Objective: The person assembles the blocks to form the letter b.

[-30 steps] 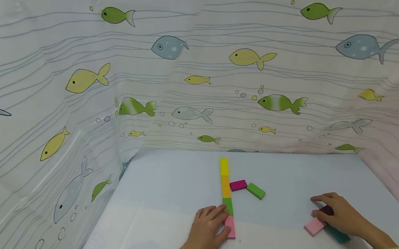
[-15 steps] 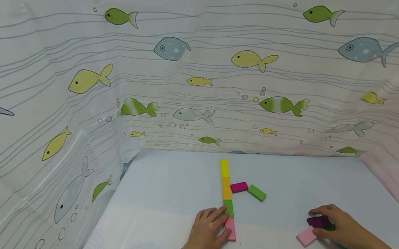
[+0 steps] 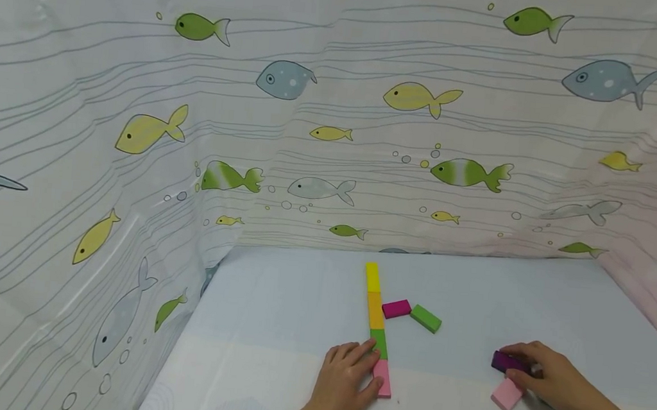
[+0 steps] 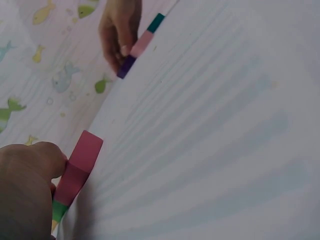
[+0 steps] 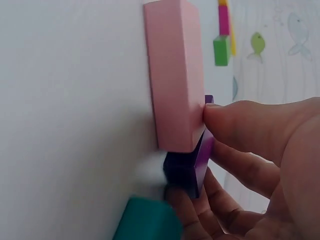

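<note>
The likeliest trouble lay at the right: the right hand [image 3: 559, 381] had its grip curled around the purple block [image 3: 504, 361], yet its thumb tip sat against the edge of the loose pink block [image 3: 506, 396], so any pull might have dragged both or twisted the purple one free. The teal block [image 5: 147, 221], close behind the fingers, could have been knocked too. At the centre, the left hand's [image 3: 342, 381] grip was relaxed, fingertips on the near green block [image 3: 381, 342] and thumb along the near pink block [image 3: 384, 378]; a sideways push there could have bent the row, since the blocks, running far through the orange block [image 3: 375, 310] to the yellow block [image 3: 372, 277], merely appeared butted end to end. A nudge rightward might also have shifted the magenta block [image 3: 397, 309] and, at its corner, the far green block [image 3: 426, 319]. All were small oblong bricks with flat faces and crisp edges, probably painted wood, the purple one faintly glossy. The pale worktop [image 3: 285, 317] looked smooth, perhaps slick enough for sliding; the fish-printed sheet [image 3: 358, 117] beyond was thin and creased.
</note>
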`<action>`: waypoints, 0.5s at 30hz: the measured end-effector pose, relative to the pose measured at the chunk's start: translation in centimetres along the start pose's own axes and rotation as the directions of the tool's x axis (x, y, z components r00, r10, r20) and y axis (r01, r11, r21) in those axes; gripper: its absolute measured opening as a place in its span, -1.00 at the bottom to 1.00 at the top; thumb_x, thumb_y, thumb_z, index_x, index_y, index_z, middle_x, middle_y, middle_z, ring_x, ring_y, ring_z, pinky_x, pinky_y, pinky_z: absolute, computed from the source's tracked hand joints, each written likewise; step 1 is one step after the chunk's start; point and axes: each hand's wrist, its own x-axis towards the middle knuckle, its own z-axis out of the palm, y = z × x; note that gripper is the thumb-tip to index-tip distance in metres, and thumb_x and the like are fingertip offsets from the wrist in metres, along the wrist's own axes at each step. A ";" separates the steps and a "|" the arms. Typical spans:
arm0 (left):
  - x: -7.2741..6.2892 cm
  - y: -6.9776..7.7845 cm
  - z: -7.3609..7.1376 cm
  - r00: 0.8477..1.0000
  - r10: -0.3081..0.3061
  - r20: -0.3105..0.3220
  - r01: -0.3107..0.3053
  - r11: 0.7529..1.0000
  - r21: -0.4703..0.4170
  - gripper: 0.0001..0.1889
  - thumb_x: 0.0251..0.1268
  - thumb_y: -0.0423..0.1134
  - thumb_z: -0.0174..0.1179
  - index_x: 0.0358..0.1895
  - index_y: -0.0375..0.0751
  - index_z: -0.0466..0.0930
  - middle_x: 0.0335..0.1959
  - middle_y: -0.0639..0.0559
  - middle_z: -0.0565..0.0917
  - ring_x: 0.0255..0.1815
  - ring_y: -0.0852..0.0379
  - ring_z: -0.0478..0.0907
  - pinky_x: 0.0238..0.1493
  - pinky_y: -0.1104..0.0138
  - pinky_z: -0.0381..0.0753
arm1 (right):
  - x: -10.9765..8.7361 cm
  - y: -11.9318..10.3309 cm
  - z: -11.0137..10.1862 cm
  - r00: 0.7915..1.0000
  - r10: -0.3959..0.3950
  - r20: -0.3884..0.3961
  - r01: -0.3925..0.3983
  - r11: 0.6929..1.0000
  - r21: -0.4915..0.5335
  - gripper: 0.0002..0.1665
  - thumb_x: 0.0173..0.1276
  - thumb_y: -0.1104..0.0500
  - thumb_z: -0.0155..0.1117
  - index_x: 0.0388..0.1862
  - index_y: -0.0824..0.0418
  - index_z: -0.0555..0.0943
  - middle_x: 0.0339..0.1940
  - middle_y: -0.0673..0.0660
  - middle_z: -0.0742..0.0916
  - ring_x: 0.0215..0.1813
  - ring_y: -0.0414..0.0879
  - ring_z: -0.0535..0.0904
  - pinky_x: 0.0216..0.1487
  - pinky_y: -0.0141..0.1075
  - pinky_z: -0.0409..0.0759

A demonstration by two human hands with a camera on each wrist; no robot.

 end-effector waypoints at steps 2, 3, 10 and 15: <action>0.0 0.0 0.0 1.000 -0.006 0.012 0.006 1.000 0.000 -0.55 0.56 0.13 0.19 0.36 0.10 0.68 0.47 0.19 0.59 0.32 0.09 0.56 0.31 -0.01 0.54 | 0.4 -0.3 0.2 1.000 0.011 0.014 -0.011 1.000 0.000 -0.54 0.44 0.04 0.47 0.24 0.16 0.68 0.00 0.08 0.72 -0.07 -0.41 0.58 -0.19 -0.40 0.66; -0.1 0.0 0.0 1.000 -0.008 0.013 0.008 1.000 -0.001 -0.55 0.56 0.13 0.19 0.36 0.10 0.68 0.47 0.19 0.59 0.32 0.09 0.56 0.31 -0.02 0.54 | 0.6 -0.4 0.3 1.000 0.012 0.018 -0.012 1.000 0.000 -0.54 0.44 0.03 0.47 0.24 0.15 0.68 0.01 0.08 0.73 -0.06 -0.41 0.58 -0.18 -0.40 0.66; 0.0 0.1 -0.1 0.999 -0.015 0.034 0.015 1.000 -0.002 -0.55 0.58 0.14 0.17 0.37 0.12 0.67 0.49 0.20 0.57 0.33 0.09 0.55 0.33 -0.01 0.54 | 2.1 -1.7 0.6 0.997 0.032 0.066 -0.032 0.999 0.008 -0.51 0.41 0.00 0.48 0.24 0.14 0.67 0.03 0.06 0.76 -0.05 -0.30 0.63 -0.15 -0.39 0.65; 0.0 0.1 -0.3 0.999 -0.019 0.043 0.019 1.000 0.001 -0.54 0.58 0.15 0.16 0.38 0.12 0.66 0.49 0.20 0.57 0.34 0.10 0.54 0.33 -0.02 0.54 | 2.7 -2.1 1.2 0.997 0.030 0.074 -0.031 0.999 0.012 -0.51 0.40 -0.02 0.50 0.23 0.13 0.68 0.05 0.04 0.76 -0.04 -0.25 0.65 -0.12 -0.38 0.67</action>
